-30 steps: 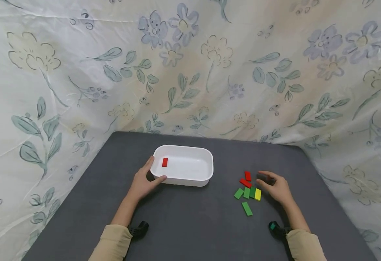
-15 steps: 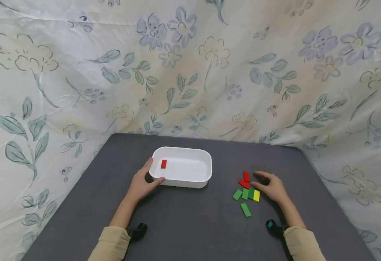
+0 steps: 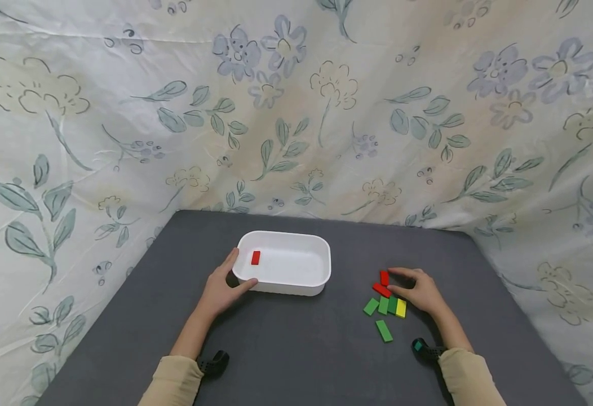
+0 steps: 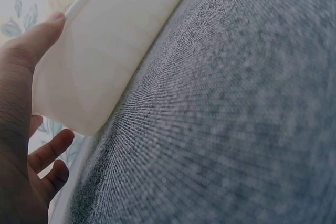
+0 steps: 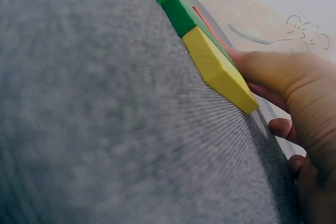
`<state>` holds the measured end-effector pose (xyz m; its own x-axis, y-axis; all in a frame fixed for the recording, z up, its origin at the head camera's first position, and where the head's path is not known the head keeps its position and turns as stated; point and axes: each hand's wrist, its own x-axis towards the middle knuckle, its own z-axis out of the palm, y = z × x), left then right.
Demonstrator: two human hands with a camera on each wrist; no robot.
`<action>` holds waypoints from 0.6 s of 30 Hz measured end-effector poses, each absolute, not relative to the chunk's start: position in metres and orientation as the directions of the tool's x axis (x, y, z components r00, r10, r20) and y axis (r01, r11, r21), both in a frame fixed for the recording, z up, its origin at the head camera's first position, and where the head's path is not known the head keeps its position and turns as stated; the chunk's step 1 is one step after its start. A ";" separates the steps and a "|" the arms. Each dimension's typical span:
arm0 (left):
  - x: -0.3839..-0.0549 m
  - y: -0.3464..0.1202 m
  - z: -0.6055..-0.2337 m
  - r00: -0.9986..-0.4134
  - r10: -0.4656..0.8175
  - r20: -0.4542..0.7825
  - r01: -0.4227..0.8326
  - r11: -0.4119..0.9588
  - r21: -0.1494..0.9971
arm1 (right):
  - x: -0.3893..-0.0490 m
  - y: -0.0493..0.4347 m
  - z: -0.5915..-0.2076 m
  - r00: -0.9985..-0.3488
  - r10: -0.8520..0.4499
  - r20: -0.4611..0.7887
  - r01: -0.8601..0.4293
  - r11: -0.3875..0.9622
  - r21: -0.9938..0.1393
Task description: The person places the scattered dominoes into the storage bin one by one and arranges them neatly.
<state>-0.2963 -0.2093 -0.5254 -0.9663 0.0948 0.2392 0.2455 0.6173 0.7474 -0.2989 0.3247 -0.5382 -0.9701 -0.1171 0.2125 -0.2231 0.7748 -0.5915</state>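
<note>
Here, left hand (image 3: 220, 292) gripping white tray (image 3: 293, 265), right hand (image 3: 424, 291) unclenched beside red blocks (image 3: 381, 290), inner red piece (image 3: 256, 257) head-view only.

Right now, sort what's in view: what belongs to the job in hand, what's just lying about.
In the job, it seems:
white tray, left hand on its corner
red block inside it
two red blocks by the right hand

Probably just lying about:
four green blocks
yellow block

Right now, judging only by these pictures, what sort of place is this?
Probably an improvised recording booth: floral-printed fabric encloses the back and sides of a dark gray tabletop bearing a white plastic tray, and a black device sits at each wrist.
</note>
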 end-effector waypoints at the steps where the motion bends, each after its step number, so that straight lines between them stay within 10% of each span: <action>1: -0.296 -0.209 -0.525 -0.967 0.095 0.237 0.244 0.617 0.748 | -0.299 0.325 -0.539 -0.968 -0.119 0.220 -0.229 0.776 -0.588; 18: -0.311 -0.216 -0.520 -0.966 0.120 0.228 0.253 0.606 0.754 | -0.308 0.315 -0.538 -0.962 -0.136 0.236 -0.251 0.779 -0.575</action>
<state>-0.3108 -0.2161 -0.5200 -0.9663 0.1196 0.2281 0.2531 0.6057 0.7544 -0.3083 0.3154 -0.5384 -0.9622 -0.1356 0.2363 -0.2510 0.7787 -0.5750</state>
